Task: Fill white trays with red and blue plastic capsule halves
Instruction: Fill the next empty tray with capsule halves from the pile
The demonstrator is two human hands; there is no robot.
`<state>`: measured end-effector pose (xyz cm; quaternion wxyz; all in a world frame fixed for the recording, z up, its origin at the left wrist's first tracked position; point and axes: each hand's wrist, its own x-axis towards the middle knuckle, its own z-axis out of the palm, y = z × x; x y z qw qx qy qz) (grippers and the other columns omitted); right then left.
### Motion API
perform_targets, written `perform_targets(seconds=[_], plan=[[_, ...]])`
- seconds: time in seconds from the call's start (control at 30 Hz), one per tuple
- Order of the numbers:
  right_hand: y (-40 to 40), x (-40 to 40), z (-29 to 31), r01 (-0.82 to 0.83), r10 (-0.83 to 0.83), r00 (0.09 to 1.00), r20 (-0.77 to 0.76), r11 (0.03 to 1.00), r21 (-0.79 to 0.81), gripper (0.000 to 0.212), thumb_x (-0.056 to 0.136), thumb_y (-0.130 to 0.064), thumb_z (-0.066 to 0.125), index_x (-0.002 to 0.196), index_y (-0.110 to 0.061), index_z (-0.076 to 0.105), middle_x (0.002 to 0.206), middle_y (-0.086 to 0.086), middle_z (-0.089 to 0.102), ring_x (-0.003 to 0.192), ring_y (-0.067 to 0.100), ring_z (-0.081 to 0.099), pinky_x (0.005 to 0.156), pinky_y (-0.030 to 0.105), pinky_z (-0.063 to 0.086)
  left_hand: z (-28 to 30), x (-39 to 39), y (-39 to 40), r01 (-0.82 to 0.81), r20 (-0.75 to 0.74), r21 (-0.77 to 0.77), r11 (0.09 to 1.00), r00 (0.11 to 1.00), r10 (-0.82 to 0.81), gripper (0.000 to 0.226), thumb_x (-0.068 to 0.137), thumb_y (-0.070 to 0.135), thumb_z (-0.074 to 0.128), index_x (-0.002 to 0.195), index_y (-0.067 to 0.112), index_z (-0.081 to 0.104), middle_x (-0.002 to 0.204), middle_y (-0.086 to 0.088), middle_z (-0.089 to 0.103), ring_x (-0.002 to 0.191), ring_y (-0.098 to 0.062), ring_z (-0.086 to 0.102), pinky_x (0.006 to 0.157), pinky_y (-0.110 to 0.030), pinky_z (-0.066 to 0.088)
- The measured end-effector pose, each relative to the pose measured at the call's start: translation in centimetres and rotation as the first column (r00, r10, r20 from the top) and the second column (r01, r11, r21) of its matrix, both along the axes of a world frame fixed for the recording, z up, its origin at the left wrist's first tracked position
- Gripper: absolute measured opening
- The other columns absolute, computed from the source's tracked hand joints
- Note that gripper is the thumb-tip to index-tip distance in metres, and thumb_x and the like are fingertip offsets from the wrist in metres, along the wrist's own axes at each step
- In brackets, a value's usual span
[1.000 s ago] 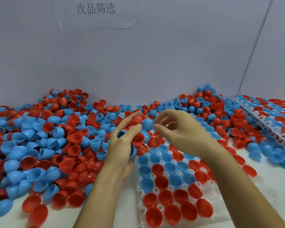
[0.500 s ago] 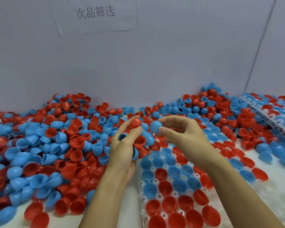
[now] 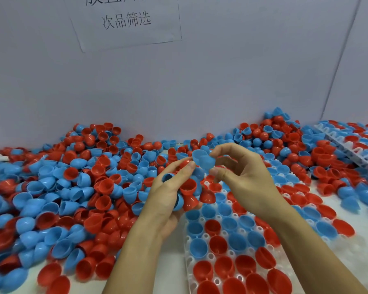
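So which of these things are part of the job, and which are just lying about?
Part of the job:
- left hand and right hand
- blue plastic capsule half between them
- white plastic tray
- loose red and blue halves

Lying about:
- paper wall notice

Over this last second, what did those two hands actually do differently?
The right hand turned its blue half: a second ago its rounded back showed, now its hollow side does. It holds it against the left hand's fingertips. The left hand kept its clutch of red and blue halves. The tray and the pile stayed put.
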<state>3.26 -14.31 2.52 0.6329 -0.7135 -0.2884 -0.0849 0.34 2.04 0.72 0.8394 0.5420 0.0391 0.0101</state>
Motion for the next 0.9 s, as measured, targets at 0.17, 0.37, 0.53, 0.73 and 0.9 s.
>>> perform_targets(seconds=[0.17, 0.37, 0.53, 0.73, 0.9], plan=[[-0.14, -0.14, 0.09, -0.060, 0.060, 0.998, -0.005, 0.998, -0.032, 0.021, 0.085, 0.006, 0.071, 0.098, -0.011, 0.067, 0.101, 0.000, 0.073, 0.099, 0.017, 0.070, 0.083, 0.029, 0.059, 0.16, -0.31, 0.25, 0.100, 0.013, -0.046, 0.994, 0.995, -0.100, 0.044, 0.074, 0.037, 0.077, 0.116, 0.024, 0.074, 0.101, -0.007, 0.076, 0.070, -0.018, 0.072, 0.047, -0.029, 0.052], [-0.19, -0.23, -0.09, 0.032, -0.027, 0.998, 0.065, 0.996, -0.089, 0.018, 0.082, -0.004, 0.077, 0.096, -0.016, 0.073, 0.092, -0.006, 0.074, 0.092, 0.014, 0.070, 0.082, 0.029, 0.059, 0.28, -0.39, 0.15, 0.068, 0.032, -0.020, 0.998, 0.997, -0.067, 0.036, 0.075, 0.035, 0.076, 0.110, 0.026, 0.075, 0.102, -0.007, 0.077, 0.072, -0.019, 0.073, 0.049, -0.029, 0.054], [-0.32, 0.04, -0.15, 0.070, -0.070, 0.998, 0.008, 0.997, -0.039, 0.025, 0.096, 0.002, 0.057, 0.095, -0.013, 0.077, 0.085, -0.003, 0.077, 0.081, 0.012, 0.073, 0.067, 0.021, 0.057, 0.27, -0.36, 0.14, 0.032, 0.049, -0.013, 0.999, 0.998, -0.032, 0.032, 0.078, 0.032, 0.075, 0.109, 0.025, 0.076, 0.109, -0.008, 0.076, 0.083, -0.024, 0.075, 0.051, -0.031, 0.056], [0.28, 0.09, -0.58, 0.240, -0.214, 0.966, 0.144, 0.950, -0.199, 0.026, 0.083, -0.002, 0.076, 0.092, -0.026, 0.077, 0.085, -0.007, 0.065, 0.071, 0.010, 0.061, 0.063, 0.017, 0.049, 0.10, -0.32, 0.17, 0.123, 0.048, 0.012, 0.992, 0.991, -0.123, 0.037, 0.077, 0.030, 0.076, 0.112, 0.023, 0.074, 0.109, -0.012, 0.074, 0.080, -0.023, 0.074, 0.050, -0.029, 0.055], [0.63, 0.28, -0.84, 0.298, -0.243, 0.941, 0.236, 0.925, -0.236, 0.019, 0.088, -0.007, 0.072, 0.100, -0.020, 0.078, 0.104, -0.008, 0.064, 0.093, 0.009, 0.062, 0.066, 0.019, 0.052, 0.01, -0.24, 0.25, 0.164, 0.057, 0.009, 0.986, 0.985, -0.164, 0.036, 0.082, 0.027, 0.074, 0.117, 0.020, 0.072, 0.106, -0.011, 0.073, 0.077, -0.020, 0.073, 0.050, -0.028, 0.054]])
